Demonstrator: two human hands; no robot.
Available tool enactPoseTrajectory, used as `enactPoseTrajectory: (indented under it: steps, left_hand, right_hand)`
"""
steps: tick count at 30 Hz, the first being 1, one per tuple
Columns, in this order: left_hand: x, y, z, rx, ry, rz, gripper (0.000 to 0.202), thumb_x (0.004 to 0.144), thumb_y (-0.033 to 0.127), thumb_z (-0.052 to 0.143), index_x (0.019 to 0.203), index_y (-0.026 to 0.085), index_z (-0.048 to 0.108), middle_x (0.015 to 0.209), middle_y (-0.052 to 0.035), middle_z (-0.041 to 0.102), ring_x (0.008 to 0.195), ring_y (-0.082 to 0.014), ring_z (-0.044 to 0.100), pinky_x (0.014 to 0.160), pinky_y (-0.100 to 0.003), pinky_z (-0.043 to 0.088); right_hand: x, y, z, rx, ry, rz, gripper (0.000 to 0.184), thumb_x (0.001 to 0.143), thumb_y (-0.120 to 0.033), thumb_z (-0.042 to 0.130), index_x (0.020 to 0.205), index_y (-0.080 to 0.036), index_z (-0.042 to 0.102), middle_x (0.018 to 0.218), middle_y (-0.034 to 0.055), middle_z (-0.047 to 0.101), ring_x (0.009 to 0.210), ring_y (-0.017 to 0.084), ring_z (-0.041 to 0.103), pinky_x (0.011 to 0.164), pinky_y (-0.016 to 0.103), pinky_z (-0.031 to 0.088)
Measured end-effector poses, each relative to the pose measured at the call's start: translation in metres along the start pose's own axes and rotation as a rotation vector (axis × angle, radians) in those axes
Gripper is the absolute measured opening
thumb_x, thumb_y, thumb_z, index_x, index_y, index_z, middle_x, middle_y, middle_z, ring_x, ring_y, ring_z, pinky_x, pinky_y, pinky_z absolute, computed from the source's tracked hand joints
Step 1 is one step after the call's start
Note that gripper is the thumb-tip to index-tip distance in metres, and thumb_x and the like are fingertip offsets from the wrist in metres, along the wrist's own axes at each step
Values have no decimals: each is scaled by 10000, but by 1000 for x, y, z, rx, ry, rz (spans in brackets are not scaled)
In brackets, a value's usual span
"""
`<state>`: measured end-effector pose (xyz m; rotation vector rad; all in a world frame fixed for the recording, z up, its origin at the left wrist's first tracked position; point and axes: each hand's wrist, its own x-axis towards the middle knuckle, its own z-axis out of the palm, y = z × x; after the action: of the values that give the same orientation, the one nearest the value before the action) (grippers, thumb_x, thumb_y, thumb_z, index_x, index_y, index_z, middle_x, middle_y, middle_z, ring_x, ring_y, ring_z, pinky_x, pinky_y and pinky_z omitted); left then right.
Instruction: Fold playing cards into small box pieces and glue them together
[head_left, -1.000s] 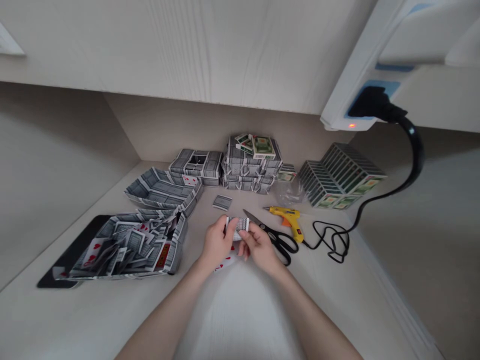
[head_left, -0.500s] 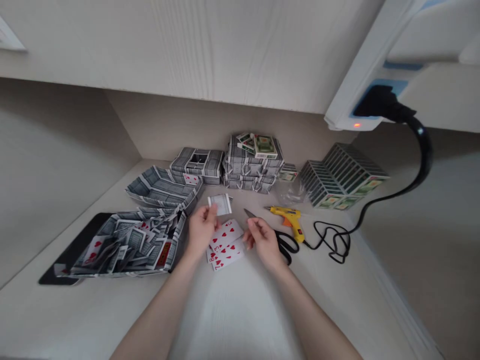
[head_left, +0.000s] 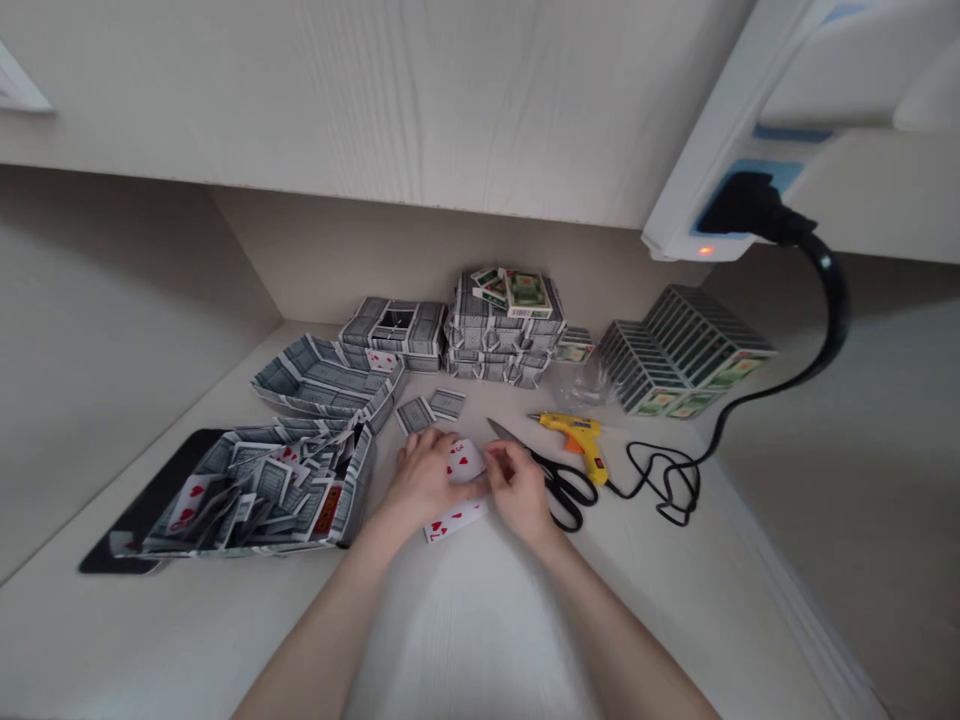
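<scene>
My left hand (head_left: 422, 478) and my right hand (head_left: 517, 485) meet over a small pile of face-up heart playing cards (head_left: 457, 517) on the white desk (head_left: 480, 620). Both hands pinch the top card (head_left: 463, 460) of the pile, fingers curled on its edges. Two small folded card pieces with grey patterned backs (head_left: 431, 410) lie just beyond my fingers, apart from both hands. Black-handled scissors (head_left: 551, 480) rest right beside my right hand.
A yellow glue gun (head_left: 576, 437) with a black cord lies to the right. Trays built of folded cards (head_left: 328, 378) and a full one (head_left: 259, 485) stand on the left. Stacked card blocks (head_left: 502, 335) and rows of card boxes (head_left: 679, 360) line the back wall.
My left hand set the folded grey piece down beside the other one, then came back. Both hands have closed in on the top heart card.
</scene>
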<state>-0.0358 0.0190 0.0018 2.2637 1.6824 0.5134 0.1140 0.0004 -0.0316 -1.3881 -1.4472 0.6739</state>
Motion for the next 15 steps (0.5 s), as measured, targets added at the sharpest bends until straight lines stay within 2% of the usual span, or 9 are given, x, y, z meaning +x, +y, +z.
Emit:
enactPoseTrajectory:
  steps: [3, 7, 10, 12, 15]
  left_hand:
    - [-1, 3, 1, 31, -48, 0, 543, 590, 448, 664, 1072, 225, 554, 1067, -87, 517, 1007, -294, 451, 814, -387, 372]
    - [2, 0, 4, -4, -9, -22, 420, 648, 388, 639, 1020, 206, 568, 1039, -82, 531, 998, -270, 460, 820, -372, 370]
    - [3, -1, 3, -52, 69, -13, 441, 664, 371, 636, 1060, 201, 542, 1064, -75, 526, 1013, -253, 457, 863, -376, 364]
    - [3, 1, 0, -113, 150, 27, 447, 686, 363, 623, 1088, 199, 517, 1082, -70, 514, 1032, -235, 454, 902, -369, 358]
    - [1, 7, -7, -234, 248, 132, 447, 726, 369, 592, 1127, 206, 481, 1124, -70, 479, 1081, -210, 440, 941, -346, 359]
  right_hand:
    - [2, 2, 2, 44, 33, 18, 122, 766, -285, 508, 820, -222, 597, 686, 18, 594, 535, 154, 473, 553, 284, 386]
    - [3, 2, 3, 79, 42, 8, 129, 772, -313, 515, 791, -220, 602, 679, 15, 595, 534, 150, 469, 552, 277, 383]
    - [4, 1, 4, 146, 81, 31, 155, 774, -350, 530, 780, -213, 601, 692, 22, 602, 589, 158, 501, 580, 277, 400]
    - [5, -2, 4, 246, 93, 99, 202, 777, -399, 527, 769, -208, 588, 646, 10, 586, 557, 148, 492, 545, 267, 403]
    - [7, -8, 2, 535, -3, 257, 285, 766, -480, 521, 789, -202, 580, 604, -8, 570, 491, 130, 482, 470, 250, 397]
